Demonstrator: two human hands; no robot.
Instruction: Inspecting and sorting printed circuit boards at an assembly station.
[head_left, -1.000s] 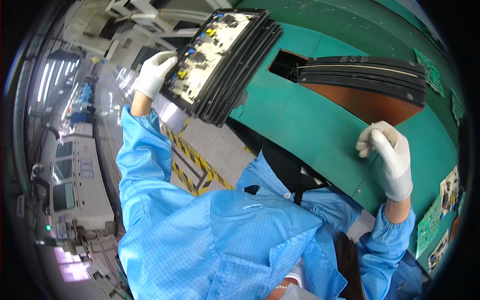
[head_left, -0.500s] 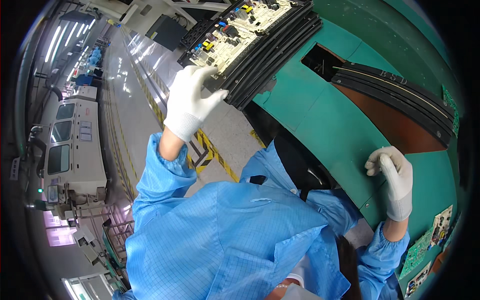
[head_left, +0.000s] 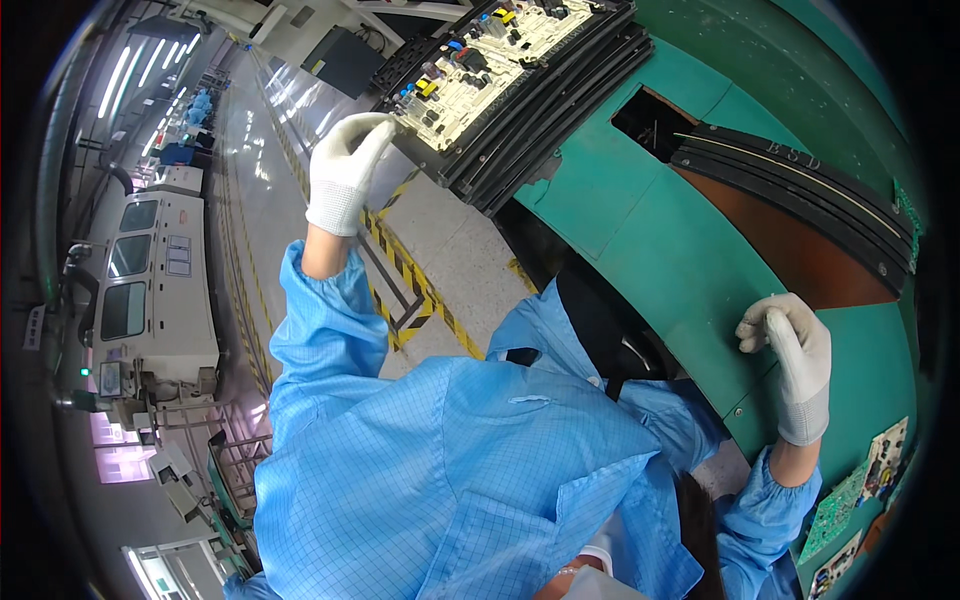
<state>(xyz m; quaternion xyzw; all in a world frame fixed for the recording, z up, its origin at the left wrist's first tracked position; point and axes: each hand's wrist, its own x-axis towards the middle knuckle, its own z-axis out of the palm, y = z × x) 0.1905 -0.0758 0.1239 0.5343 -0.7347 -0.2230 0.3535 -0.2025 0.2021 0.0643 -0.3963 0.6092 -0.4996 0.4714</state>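
My left hand, in a white knit glove, is at the near left corner of a cream circuit board. Its thumb and forefinger curve toward each other around a gap, and nothing shows between them. The board carries dark, yellow and blue components and lies in a black tray, the uppermost of a stack of black trays on the green bench. Over the bench at the right, my right hand hangs in a white glove with its fingers curled in. No object shows in it.
A black curved strip borders a brown recess in the green bench, beside a dark square opening. More circuit boards are at the lower right. A large white machine and striped floor tape are left.
My left hand has moved left, off the front of the tray stack, and its thumb and forefinger are closer together. My right hand holds almost the same pose.
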